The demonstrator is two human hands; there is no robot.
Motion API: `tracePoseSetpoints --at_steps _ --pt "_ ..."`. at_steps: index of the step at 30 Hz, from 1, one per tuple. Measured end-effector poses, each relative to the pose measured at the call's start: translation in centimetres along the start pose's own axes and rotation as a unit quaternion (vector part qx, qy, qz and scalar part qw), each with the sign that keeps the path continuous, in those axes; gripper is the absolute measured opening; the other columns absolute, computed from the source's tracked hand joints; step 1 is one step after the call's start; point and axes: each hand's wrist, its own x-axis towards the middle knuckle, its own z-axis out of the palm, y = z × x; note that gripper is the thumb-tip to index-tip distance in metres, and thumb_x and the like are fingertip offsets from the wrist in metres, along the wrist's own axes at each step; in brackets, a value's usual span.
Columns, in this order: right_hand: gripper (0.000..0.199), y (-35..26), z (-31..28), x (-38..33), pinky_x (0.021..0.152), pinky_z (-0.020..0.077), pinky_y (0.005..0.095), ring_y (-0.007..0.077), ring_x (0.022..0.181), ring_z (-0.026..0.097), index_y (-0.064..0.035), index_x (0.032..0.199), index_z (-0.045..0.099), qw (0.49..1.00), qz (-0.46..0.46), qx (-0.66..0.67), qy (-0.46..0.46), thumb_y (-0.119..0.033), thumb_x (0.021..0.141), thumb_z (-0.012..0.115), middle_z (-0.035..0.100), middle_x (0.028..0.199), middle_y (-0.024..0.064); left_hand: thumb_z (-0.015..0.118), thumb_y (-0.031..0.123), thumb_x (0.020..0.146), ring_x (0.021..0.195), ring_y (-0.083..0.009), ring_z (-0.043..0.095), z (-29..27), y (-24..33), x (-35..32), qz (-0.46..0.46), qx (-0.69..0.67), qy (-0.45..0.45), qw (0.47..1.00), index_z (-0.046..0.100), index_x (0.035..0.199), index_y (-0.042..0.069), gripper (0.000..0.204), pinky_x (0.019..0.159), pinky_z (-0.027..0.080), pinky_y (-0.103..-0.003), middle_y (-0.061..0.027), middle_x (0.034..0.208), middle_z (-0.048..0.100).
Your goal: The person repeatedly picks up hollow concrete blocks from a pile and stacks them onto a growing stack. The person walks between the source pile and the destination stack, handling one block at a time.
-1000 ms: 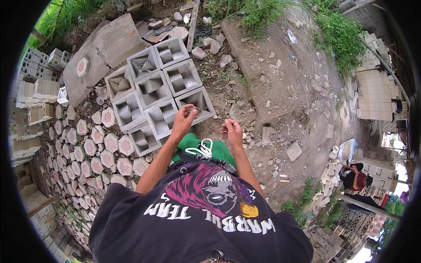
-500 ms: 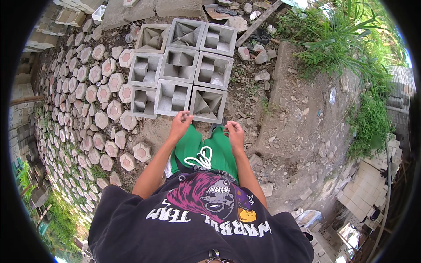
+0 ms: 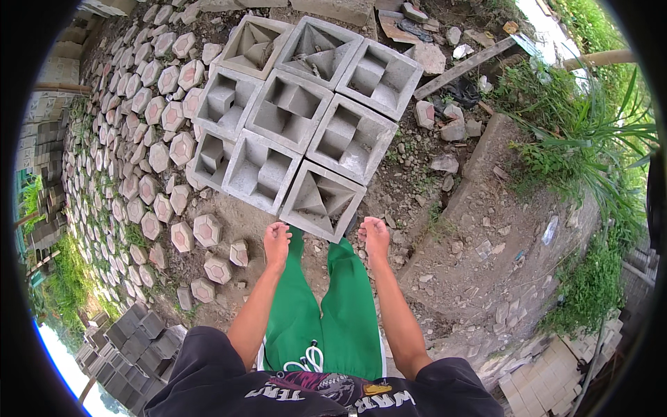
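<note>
Several square grey concrete ventilation blocks [image 3: 290, 108] stand in rows on the ground in front of me, their hollow faces up. The nearest concrete block [image 3: 326, 198] has slanted triangular fins inside and juts toward my legs. My left hand [image 3: 277, 244] hovers by its left corner, fingers half-curled with nothing in them. On the other side, my right hand [image 3: 375, 240] hangs just off the block's right edge, also loosely bent and holding nothing. I cannot tell whether the left fingertips touch the block.
Many hexagonal pavers [image 3: 182, 149] lie spread over the ground to the left. Behind the blocks on the right are a wooden plank [image 3: 465, 68] and rubble [image 3: 453, 125]. A low concrete ledge [image 3: 490, 149] and green plants [image 3: 563, 111] border the right. Stacked blocks [image 3: 132, 347] stand lower left.
My view has turned and tilted, so the blocks appear larger and rotated. Both hands have moved forward beside the nearest block, with my arms stretched further out.
</note>
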Motion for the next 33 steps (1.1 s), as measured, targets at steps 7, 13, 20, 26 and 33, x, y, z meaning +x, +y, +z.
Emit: tracePoseSetpoints --at_steps 7,13,20,26,33 --pt "0.027 1.5 1.4 8.8 0.074 0.0489 0.0318 0.0124 0.086 0.056 -0.0059 0.106 0.056 0.999 0.005 0.013 0.034 -0.030 0.095 0.049 0.061 0.099 0.0052 0.037 0.047 0.091 0.113 -0.0235 0.048 5.9 -3.2 6.0 -0.116 -0.402 0.143 0.897 0.050 0.120 0.007 0.052 0.100 0.034 -0.042 -0.0098 0.123 0.053" --pt "0.038 2.2 3.3 15.2 0.087 0.0438 0.0304 0.0170 0.102 0.056 -0.0007 0.120 0.054 0.991 -0.011 0.127 0.037 -0.029 0.096 0.046 0.061 0.111 0.0064 0.031 0.046 0.087 0.120 -0.0279 0.045 8.4 -4.5 8.4 -0.072 -0.556 0.091 0.823 0.051 0.127 0.009 0.058 0.102 0.033 -0.042 -0.0090 0.128 0.052" --pt "0.039 3.3 3.6 16.9 0.093 0.0432 0.0384 0.0225 0.108 0.055 -0.0055 0.122 0.053 0.984 0.058 0.167 0.019 -0.031 0.098 0.038 0.059 0.118 0.0075 0.028 0.053 0.090 0.127 -0.0325 0.038 6.8 -4.4 9.5 -0.108 -0.567 0.020 0.816 0.045 0.134 0.010 0.064 0.107 0.026 -0.049 -0.0110 0.139 0.043" --pt "0.045 3.3 4.7 15.7 0.096 0.0417 0.0432 0.0280 0.115 0.053 -0.0090 0.128 0.051 0.952 0.146 0.266 -0.036 -0.038 0.095 0.041 0.056 0.126 0.0080 0.038 0.039 0.091 0.118 -0.0333 0.046 6.5 -4.3 9.9 -0.094 -0.588 0.009 0.804 0.052 0.125 0.008 0.048 0.102 0.033 -0.050 -0.0122 0.129 0.052" --pt "0.044 4.2 4.4 16.0 0.096 0.0417 0.0437 0.0286 0.114 0.053 -0.0076 0.127 0.052 0.951 0.115 0.283 -0.048 -0.037 0.095 0.042 0.056 0.126 0.0086 0.042 0.035 0.090 0.115 -0.0315 0.049 6.7 -3.8 9.4 -0.097 -0.578 -0.019 0.810 0.052 0.125 0.008 0.045 0.097 0.038 -0.050 -0.0128 0.124 0.054"
